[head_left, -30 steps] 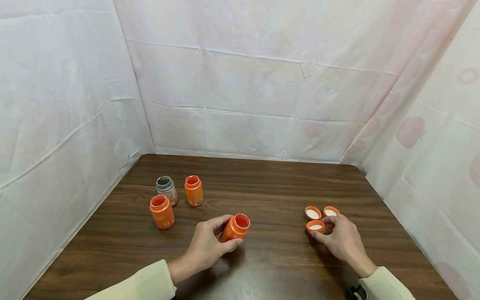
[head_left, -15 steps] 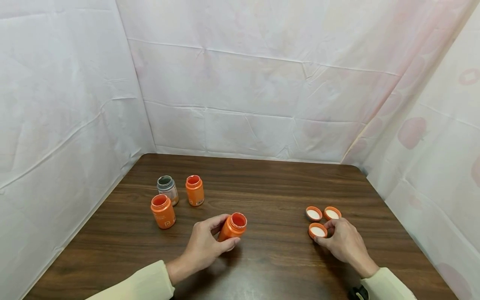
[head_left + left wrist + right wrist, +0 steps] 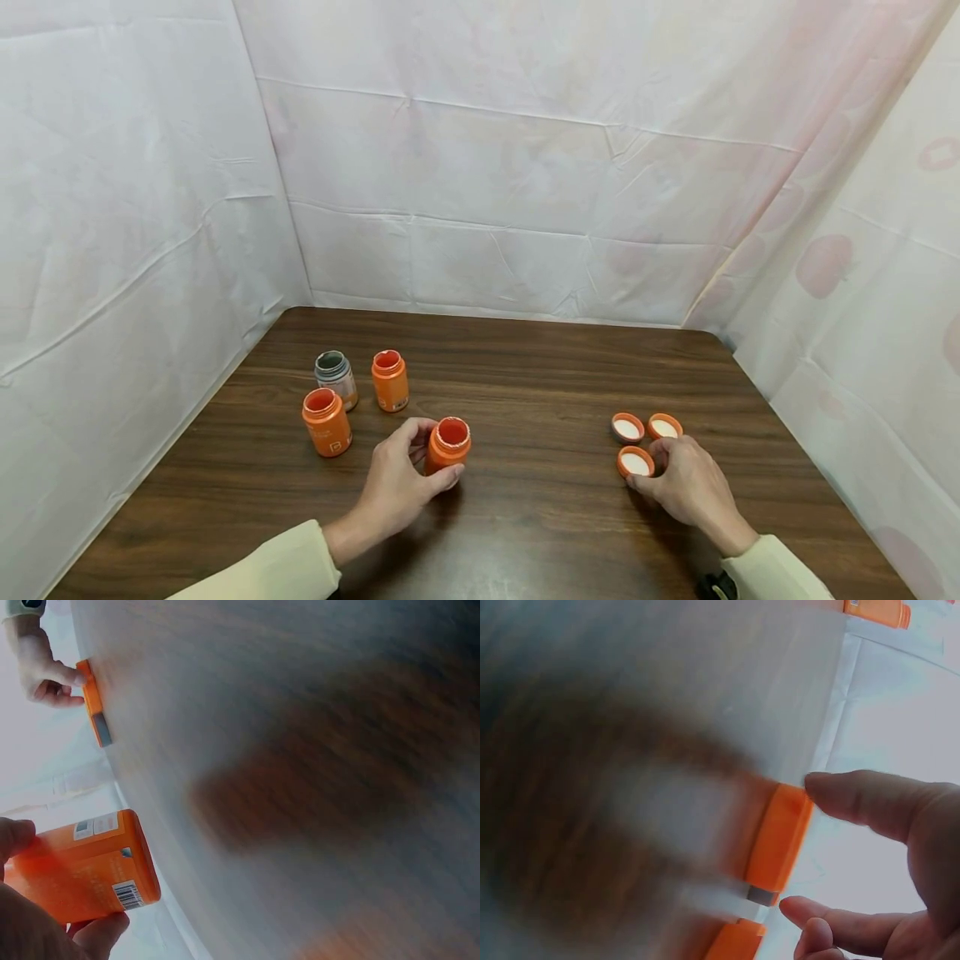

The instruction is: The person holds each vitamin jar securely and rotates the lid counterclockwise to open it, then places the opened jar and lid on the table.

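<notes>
My left hand (image 3: 392, 483) grips an open orange plastic bottle (image 3: 444, 454) with thumb and fingers on either side, its mouth tipped slightly toward me. In the left wrist view the bottle's base (image 3: 139, 859) shows above the table with a barcode on its side. On the right, the thumb and forefinger of my right hand (image 3: 692, 487) are spread at the right rim of an orange cap (image 3: 635, 462), which lies with its white inside up. In the right wrist view the thumb tip (image 3: 819, 784) is right at that cap's edge. Two more caps lie behind it, one orange (image 3: 664, 426) and one grey-sided (image 3: 627, 428).
At the left of the brown table (image 3: 525, 375) stand three uncapped bottles: an orange one (image 3: 327, 429) in front, a grey one (image 3: 341, 387) behind it, another orange one (image 3: 390, 387) to their right. White sheets (image 3: 480, 167) hang behind and at both sides.
My right hand has lowered the front cap to the table, and its fingers have loosened a little. My left hand has moved left with the bottle, which is now more upright.
</notes>
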Available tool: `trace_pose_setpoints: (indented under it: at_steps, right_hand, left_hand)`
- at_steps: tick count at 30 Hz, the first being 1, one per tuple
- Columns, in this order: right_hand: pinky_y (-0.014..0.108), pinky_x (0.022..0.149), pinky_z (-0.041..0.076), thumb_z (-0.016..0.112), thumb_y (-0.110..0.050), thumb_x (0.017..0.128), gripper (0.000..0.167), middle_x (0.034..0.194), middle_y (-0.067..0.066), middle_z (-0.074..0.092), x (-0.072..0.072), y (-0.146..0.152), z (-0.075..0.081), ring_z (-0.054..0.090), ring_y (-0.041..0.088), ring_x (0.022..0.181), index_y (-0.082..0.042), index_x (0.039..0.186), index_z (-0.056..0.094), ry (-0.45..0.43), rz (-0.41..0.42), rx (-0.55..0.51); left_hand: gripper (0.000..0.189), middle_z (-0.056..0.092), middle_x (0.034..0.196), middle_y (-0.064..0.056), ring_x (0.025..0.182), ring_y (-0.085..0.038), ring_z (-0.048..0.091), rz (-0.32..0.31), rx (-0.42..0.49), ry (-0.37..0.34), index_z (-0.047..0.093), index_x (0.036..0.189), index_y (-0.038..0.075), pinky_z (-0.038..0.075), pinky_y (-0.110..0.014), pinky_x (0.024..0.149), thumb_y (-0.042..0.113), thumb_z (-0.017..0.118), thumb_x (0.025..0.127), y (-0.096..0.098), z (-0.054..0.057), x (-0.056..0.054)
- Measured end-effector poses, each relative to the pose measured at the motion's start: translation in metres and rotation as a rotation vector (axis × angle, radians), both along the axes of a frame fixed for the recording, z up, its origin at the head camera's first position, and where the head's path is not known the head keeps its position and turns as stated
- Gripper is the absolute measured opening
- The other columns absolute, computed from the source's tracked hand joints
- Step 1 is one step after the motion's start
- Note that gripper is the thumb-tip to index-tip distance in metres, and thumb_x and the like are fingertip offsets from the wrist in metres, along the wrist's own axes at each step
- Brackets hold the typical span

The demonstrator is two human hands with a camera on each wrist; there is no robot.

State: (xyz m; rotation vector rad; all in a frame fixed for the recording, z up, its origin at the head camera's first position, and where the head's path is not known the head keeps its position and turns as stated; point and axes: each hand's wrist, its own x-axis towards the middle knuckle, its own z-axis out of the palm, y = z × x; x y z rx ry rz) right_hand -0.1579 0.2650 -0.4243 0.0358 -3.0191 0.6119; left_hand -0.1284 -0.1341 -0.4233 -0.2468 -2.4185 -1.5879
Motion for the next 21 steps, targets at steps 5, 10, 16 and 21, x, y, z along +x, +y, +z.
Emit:
trace_pose_setpoints:
  at_steps: [5, 10, 16, 21]
  right_hand:
    - [0.037, 0.065, 0.042, 0.086, -0.041, 0.078, 0.042, 0.093, 0.005, 0.061, 0.005, -0.006, 0.006, 0.053, 0.02, 0.078, -0.007, 0.097, 0.072, 0.086, 0.009, -0.013]
    - [0.038, 0.069, 0.044, 0.084, -0.042, 0.081, 0.04, 0.099, 0.007, 0.062, 0.011, -0.014, 0.012, 0.057, 0.022, 0.086, -0.009, 0.102, 0.073, 0.162, 0.02, -0.043]
    - [0.044, 0.076, 0.047, 0.086, -0.046, 0.08, 0.046, 0.113, 0.007, 0.066, 0.018, -0.024, 0.015, 0.061, 0.024, 0.093, -0.012, 0.108, 0.072, 0.238, 0.039, -0.09]
    - [0.048, 0.08, 0.049, 0.086, -0.05, 0.079, 0.048, 0.109, 0.003, 0.068, 0.024, -0.031, 0.015, 0.064, 0.026, 0.098, -0.014, 0.107, 0.072, 0.284, 0.071, -0.1]
  left_hand:
    - [0.059, 0.066, 0.116, -0.009, 0.109, -0.025, 0.068, 0.062, -0.04, 0.003, 0.059, 0.118, 0.006, 0.055, -0.037, 0.093, 0.002, 0.094, 0.07, -0.006, 0.0, -0.003]
    - [0.06, 0.064, 0.118, -0.011, 0.112, -0.028, 0.067, 0.11, -0.089, 0.01, 0.056, 0.122, 0.004, 0.054, -0.042, 0.095, 0.003, 0.092, 0.073, -0.011, 0.002, -0.005]
    - [0.059, 0.064, 0.12, -0.014, 0.111, -0.028, 0.066, 0.158, -0.124, 0.016, 0.055, 0.124, 0.002, 0.053, -0.045, 0.097, 0.007, 0.091, 0.077, -0.016, 0.003, -0.007]
    - [0.062, 0.063, 0.123, -0.016, 0.112, -0.031, 0.065, 0.209, -0.154, -0.001, 0.053, 0.127, 0.001, 0.052, -0.049, 0.098, 0.013, 0.091, 0.079, -0.022, 0.005, -0.009]
